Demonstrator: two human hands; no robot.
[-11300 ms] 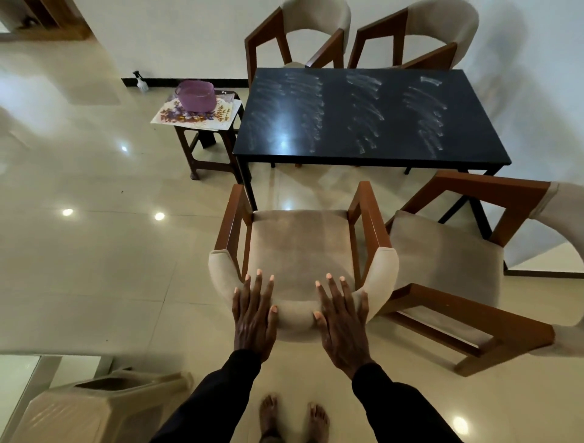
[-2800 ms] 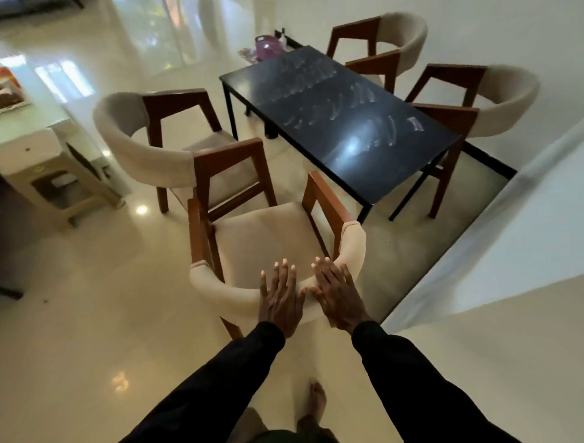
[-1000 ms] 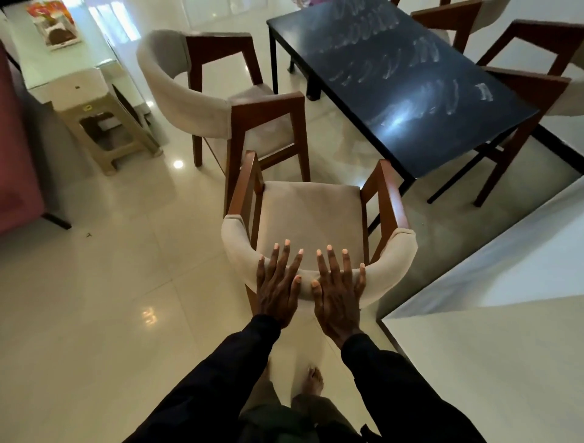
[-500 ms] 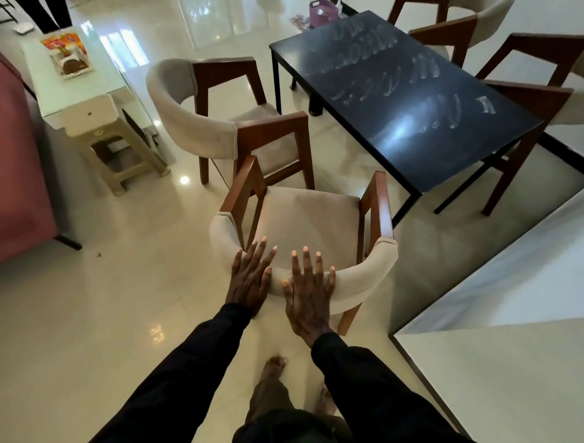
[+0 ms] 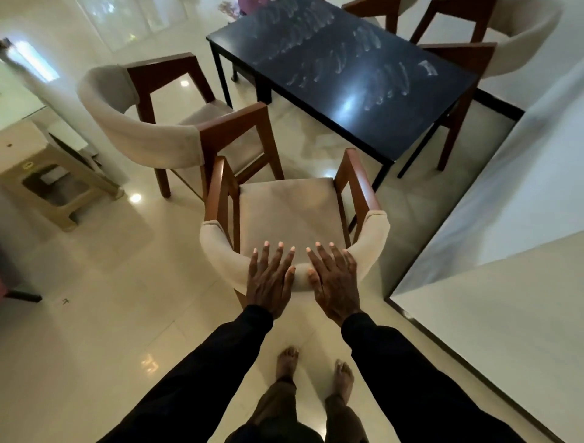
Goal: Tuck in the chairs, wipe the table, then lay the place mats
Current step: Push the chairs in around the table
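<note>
the left hand (image 5: pixel 268 281) and right hand (image 5: pixel 335 281) lie flat side by side on the padded back of the near chair (image 5: pixel 290 215), fingers straight, gripping nothing. the chair stands on the floor (image 5: pixel 94 332) short of the dark bench (image 5: pixel 410 126), its seat facing the bench's near corner and not under it. a second chair (image 5: pixel 142 132) stands just beside it on the left, turned sideways. far chairs (image 5: pixel 518 47) sit along the bench's other side. pale smears (image 5: pixel 316 38) streak the bench top. a purple container (image 5: pixel 249 2) beyond the far end is cut by the frame edge; its contents cannot be told. a plastic stool (image 5: pixel 60 189) stands at left.
</note>
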